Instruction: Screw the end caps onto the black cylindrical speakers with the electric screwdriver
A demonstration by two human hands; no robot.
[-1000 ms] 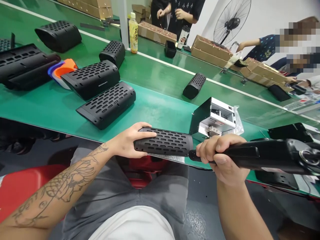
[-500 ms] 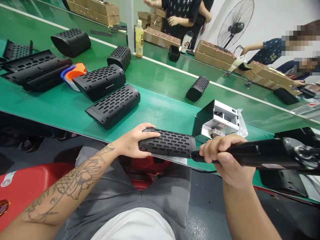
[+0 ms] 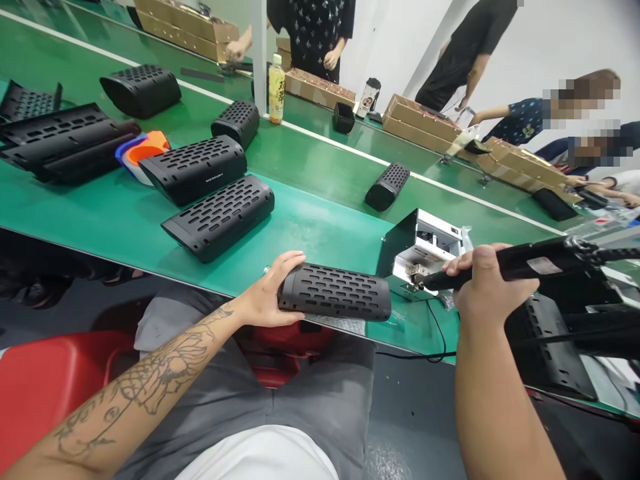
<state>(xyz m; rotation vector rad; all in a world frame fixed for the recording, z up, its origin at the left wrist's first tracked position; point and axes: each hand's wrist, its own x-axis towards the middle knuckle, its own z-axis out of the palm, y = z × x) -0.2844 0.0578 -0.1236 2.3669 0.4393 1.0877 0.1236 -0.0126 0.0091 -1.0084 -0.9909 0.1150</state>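
Observation:
My left hand [image 3: 273, 290] grips the left end of a black slotted housing [image 3: 337, 292], which lies at the bench's front edge. Thumb and fingers wrap its two long sides. In my right hand [image 3: 485, 280] is a black electric screwdriver [image 3: 530, 260], its cable trailing off to the right. The screwdriver's tip points left and meets the front of a white and black screw feeder [image 3: 425, 247]; whether a screw is on the bit is too small to tell. Two more slotted housings, a lettered one [image 3: 195, 167] and a plain one [image 3: 220, 217], rest to the left.
Black shell parts [image 3: 65, 143] and an orange and blue tape dispenser [image 3: 143, 157] lie far left. A yellow drink bottle [image 3: 277, 90] stands by a white post. Across the green conveyor [image 3: 310, 153], other people work beside cardboard boxes [image 3: 420, 123]. A black cable [image 3: 415, 357] hangs along the front edge.
My right hand has moved the screwdriver away from the housing's right end, up and right to the screw feeder. My left hand keeps its hold on the housing. The view has shifted slightly.

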